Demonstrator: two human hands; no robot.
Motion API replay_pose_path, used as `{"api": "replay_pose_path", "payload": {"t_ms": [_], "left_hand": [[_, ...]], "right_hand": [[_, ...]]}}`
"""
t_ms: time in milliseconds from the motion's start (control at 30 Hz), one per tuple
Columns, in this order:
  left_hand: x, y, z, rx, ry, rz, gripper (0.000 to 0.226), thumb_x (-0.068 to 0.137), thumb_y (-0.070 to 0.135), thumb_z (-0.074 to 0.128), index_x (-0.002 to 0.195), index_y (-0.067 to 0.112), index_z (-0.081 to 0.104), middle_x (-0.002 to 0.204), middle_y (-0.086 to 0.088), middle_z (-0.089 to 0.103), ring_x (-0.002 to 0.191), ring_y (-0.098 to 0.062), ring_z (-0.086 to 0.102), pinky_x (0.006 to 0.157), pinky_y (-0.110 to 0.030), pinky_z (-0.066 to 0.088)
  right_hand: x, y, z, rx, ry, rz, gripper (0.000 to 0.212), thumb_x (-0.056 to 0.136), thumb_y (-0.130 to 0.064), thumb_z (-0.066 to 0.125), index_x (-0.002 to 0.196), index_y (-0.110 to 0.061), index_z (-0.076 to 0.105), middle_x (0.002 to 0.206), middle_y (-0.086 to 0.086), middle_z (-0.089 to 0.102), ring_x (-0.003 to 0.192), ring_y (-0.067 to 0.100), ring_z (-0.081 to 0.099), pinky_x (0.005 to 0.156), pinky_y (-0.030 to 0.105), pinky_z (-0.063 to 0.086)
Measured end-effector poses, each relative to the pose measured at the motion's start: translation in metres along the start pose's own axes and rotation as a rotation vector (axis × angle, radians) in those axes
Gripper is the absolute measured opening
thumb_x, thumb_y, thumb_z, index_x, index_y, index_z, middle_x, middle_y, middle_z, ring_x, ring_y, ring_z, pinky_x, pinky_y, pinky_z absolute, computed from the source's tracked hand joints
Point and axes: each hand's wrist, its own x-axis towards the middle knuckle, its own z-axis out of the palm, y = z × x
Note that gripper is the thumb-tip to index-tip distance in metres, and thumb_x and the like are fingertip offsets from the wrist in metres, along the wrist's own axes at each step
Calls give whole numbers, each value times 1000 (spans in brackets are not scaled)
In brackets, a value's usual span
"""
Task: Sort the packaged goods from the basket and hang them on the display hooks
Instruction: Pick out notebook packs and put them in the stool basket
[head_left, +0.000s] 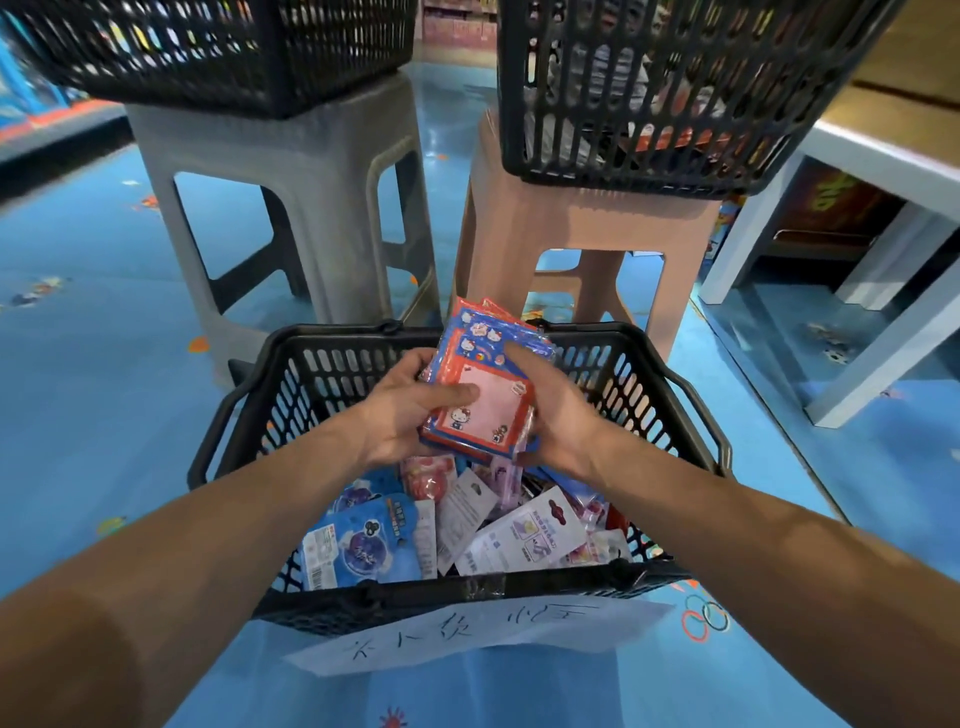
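Head view: left hand (402, 410) and right hand (550, 415) pinch the red-and-blue cartoon packet stack (485, 395) from opposite sides, long axis pointing away, above the black plastic mesh basket (291, 384).

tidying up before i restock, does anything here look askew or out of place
Nothing spilled or damaged. The loose packs in the floor basket lie jumbled at all angles, and the handwritten paper sign on its near rim sits crooked.

Basket (322, 374) on floor (104, 364), packets (374, 540) inside, stack (483, 405) above between left hand (400, 410) and right hand (556, 415), two stools (291, 156) behind, each bearing another basket (208, 62), shelf (883, 171) at right
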Motion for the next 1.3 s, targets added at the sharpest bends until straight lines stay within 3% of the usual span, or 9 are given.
{"api": "replay_pose_path", "payload": {"t_ms": [67, 300, 433, 500, 600, 800, 1000, 1167, 1300], "left_hand": [[0, 0, 8, 25, -40, -8, 47, 84, 5, 78, 119, 24, 53, 112, -10, 75, 105, -39, 71, 87, -74, 51], [-11, 6, 6, 194, -307, -203, 52, 82, 23, 80, 130, 15, 62, 124, -21, 71, 114, -46, 67, 103, -66, 47], [-10, 12, -13, 250, -479, -259, 91, 59, 38, 98, 138, 16, 58, 136, -21, 65, 122, -46, 64, 105, -52, 47], [-8, 14, -18, 208, -505, -281, 97, 50, 35, 102, 136, 18, 60, 137, -18, 65, 123, -43, 64, 102, -47, 49], [-4, 11, -15, 162, -446, -258, 75, 50, 14, 99, 119, 20, 71, 126, -12, 71, 115, -33, 69, 98, -45, 54], [1, 2, -7, 170, -253, -219, 49, 71, -9, 80, 111, 15, 70, 121, -15, 73, 116, -35, 68, 104, -55, 51], [-3, -1, 6, 264, -248, -177, 35, 77, -9, 76, 101, 16, 70, 95, -5, 78, 87, -22, 76, 71, -35, 62], [0, -3, 9, 327, -207, -156, 35, 76, -8, 80, 100, 16, 70, 95, -6, 77, 87, -22, 74, 79, -38, 59], [0, -3, 10, 358, -162, -122, 39, 73, -7, 83, 101, 17, 70, 96, -5, 76, 87, -20, 72, 74, -37, 60]], "right_hand": [[1, 0, 10, 104, 46, -74, 50, 93, -40, 72, 134, -16, 56, 104, 13, 77, 88, 33, 77, 69, 48, 63], [-8, 0, 19, 145, 130, -222, 39, 90, -18, 77, 124, -17, 58, 103, 11, 77, 88, 30, 77, 73, 50, 64], [-8, 0, 16, 122, 116, -264, 39, 90, -17, 77, 125, -13, 60, 107, 10, 77, 89, 28, 77, 73, 45, 64], [-6, -1, 15, 124, 71, -288, 39, 90, -14, 77, 125, -12, 60, 108, 10, 77, 92, 29, 76, 78, 47, 63], [-3, 0, 17, 80, 64, -307, 41, 86, -13, 79, 124, -13, 61, 107, 10, 77, 96, 32, 75, 87, 52, 60], [3, -11, 27, 19, 30, -122, 109, 44, -86, 80, 129, -19, 67, 115, 11, 76, 102, 34, 74, 96, 54, 57], [5, -16, 22, -19, 241, -153, 51, 81, -56, 75, 106, -11, 74, 91, 7, 80, 86, 30, 78, 89, 54, 60], [4, -13, 22, 16, 259, -230, 6, 96, -26, 63, 98, -21, 66, 99, 12, 77, 94, 34, 75, 91, 55, 59], [0, -17, 22, 77, 222, -261, 18, 98, -10, 58, 100, -27, 65, 98, 13, 72, 83, 30, 71, 85, 51, 60]]}}
